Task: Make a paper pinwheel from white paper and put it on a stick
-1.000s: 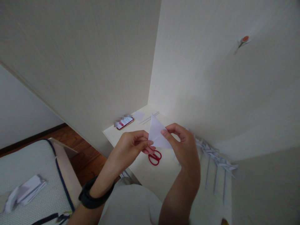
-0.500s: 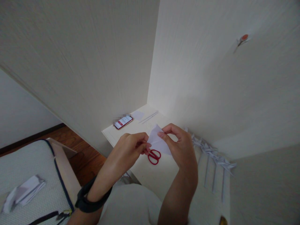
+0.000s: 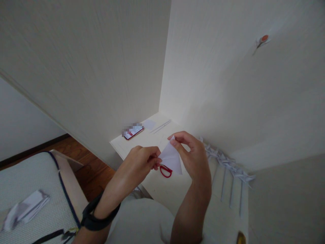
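A small piece of white paper (image 3: 171, 157), pointed at the top and spreading downward, is held up between both hands. My left hand (image 3: 146, 158) pinches its left corner. At the upper tip, my right hand (image 3: 191, 152) grips it between thumb and forefinger. Beneath the paper lies a pair of scissors with red handles (image 3: 166, 172) on the white tabletop (image 3: 162, 191); one handle loop shows and the rest is mostly hidden by the paper and my left fingers.
A phone (image 3: 133, 131) lies near the table's far left edge, beside a paper sheet (image 3: 149, 124) and thin white sticks (image 3: 161, 126). Folded paper pinwheels (image 3: 225, 162) on sticks line the wall at right. Folded white paper (image 3: 33, 205) rests on the mattress (image 3: 25, 176).
The paper has turned and its right side now hangs lower, over part of the scissors. My right fingers have shifted onto its top tip. My left hand keeps its pinch.
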The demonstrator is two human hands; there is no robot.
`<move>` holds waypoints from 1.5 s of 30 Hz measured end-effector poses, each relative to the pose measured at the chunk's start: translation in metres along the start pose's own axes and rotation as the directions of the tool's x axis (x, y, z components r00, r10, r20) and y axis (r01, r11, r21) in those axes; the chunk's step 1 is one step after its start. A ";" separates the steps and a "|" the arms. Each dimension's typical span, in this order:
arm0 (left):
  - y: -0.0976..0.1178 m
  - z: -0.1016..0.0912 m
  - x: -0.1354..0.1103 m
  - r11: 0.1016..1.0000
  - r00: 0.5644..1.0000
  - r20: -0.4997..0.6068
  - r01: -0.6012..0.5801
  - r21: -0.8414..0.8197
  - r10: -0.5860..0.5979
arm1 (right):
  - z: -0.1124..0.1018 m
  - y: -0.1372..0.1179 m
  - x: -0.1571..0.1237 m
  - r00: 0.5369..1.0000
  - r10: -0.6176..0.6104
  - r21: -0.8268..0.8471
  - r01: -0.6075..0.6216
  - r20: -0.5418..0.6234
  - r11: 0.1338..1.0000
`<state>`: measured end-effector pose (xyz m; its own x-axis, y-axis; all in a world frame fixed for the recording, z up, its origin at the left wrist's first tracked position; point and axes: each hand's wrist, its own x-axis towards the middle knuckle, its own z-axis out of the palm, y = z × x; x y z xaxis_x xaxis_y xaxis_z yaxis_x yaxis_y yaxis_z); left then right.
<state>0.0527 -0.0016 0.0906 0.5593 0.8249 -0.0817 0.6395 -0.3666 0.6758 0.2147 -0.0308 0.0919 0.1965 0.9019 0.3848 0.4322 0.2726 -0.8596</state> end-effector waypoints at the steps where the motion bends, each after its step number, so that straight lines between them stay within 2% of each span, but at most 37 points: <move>1: 0.000 0.000 0.000 1.000 1.000 0.009 -0.003 0.004 0.003 | 0.000 0.000 0.000 1.000 0.009 0.009 -0.009 -0.015 1.000; 5: 0.001 -0.002 -0.001 1.000 0.999 0.028 -0.019 0.012 0.018 | 0.001 -0.001 -0.001 0.997 0.045 0.014 -0.045 -0.062 0.999; 14: -0.002 -0.006 0.000 0.999 1.000 0.017 0.009 0.054 -0.010 | 0.001 0.002 0.002 0.999 0.041 -0.003 -0.041 -0.030 0.999; 17: -0.005 -0.008 0.000 0.999 0.999 -0.019 0.031 -0.023 -0.031 | 0.001 0.007 0.003 0.999 0.030 0.022 -0.030 -0.019 0.999; 23: -0.013 -0.008 -0.001 0.943 0.992 -0.123 -0.001 -0.332 -0.043 | 0.001 0.013 0.003 0.995 0.050 -0.039 -0.047 0.087 0.998; 26: -0.012 -0.009 -0.002 0.913 0.990 -0.127 0.002 -0.408 -0.059 | 0.002 0.009 0.003 0.999 0.023 -0.034 -0.022 0.046 0.999; 30: -0.009 -0.009 -0.002 0.899 0.989 -0.138 -0.010 -0.437 -0.057 | 0.004 0.002 0.003 0.999 0.003 -0.041 -0.004 -0.039 0.999; 37: -0.011 -0.014 -0.005 0.905 0.974 -0.208 -0.004 -0.426 -0.094 | 0.004 0.005 0.005 0.998 0.052 0.043 -0.053 0.024 0.998; 45: -0.010 -0.019 -0.009 0.889 0.960 -0.251 -0.006 -0.457 -0.122 | 0.007 0.005 0.008 0.999 0.033 0.104 -0.032 -0.004 0.994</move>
<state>0.0313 0.0028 0.0991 0.3268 0.9448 0.0224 0.3241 -0.1344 0.9364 0.2122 -0.0198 0.0879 0.2138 0.9089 0.3579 0.3322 0.2769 -0.9017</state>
